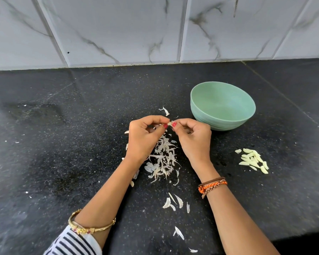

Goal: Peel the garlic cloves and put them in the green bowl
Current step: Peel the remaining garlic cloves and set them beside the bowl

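Black speckled stone counter [63,144], grey-veined white marble wall tiles [118,30] behind, soft even light

One green bowl [222,107], two hands [170,137]

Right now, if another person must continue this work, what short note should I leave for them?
Left hand and right hand together pinch one garlic clove above the counter, mid-peel.
Green bowl stands upright to the right of the hands; it appears empty.
Peeled cloves lie in a heap on the counter, right of the right hand.
Skins lie piled under the hands.
Left: finish this clove, then move all the peeled cloves into the bowl.
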Tool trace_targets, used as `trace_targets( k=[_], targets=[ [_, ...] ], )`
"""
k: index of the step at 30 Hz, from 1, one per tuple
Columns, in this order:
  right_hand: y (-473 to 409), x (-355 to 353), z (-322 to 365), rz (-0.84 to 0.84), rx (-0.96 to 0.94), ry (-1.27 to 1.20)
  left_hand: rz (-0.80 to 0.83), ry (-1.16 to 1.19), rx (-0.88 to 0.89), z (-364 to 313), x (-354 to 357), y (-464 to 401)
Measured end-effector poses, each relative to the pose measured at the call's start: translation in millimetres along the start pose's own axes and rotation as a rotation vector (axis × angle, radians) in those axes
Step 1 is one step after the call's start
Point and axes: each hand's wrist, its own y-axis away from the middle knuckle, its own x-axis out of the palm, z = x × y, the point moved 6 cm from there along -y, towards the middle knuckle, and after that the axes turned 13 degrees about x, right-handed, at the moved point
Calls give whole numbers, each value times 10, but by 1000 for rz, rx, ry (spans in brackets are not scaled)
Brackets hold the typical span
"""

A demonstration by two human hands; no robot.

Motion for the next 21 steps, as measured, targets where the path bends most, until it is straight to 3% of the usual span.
trace_targets(
  k=[7, 13, 15, 17, 21],
  targets=[
    [60, -65, 94, -142, -202, 65, -101, 137, -75, 4, -13, 8],
    [40, 6, 145, 123, -117, -173, -179, 181, -124, 47, -86, -15],
    [1, -26, 102, 115, -23, -279, -230, 168, -140, 77, -152, -27],
    [-34, -50, 41, 87, 54, -330, -193, 104, -119, 66, -156, -39],
    [-33, -12, -7, 54, 33, -193, 18, 41, -55, 0, 32, -8]
  ],
)
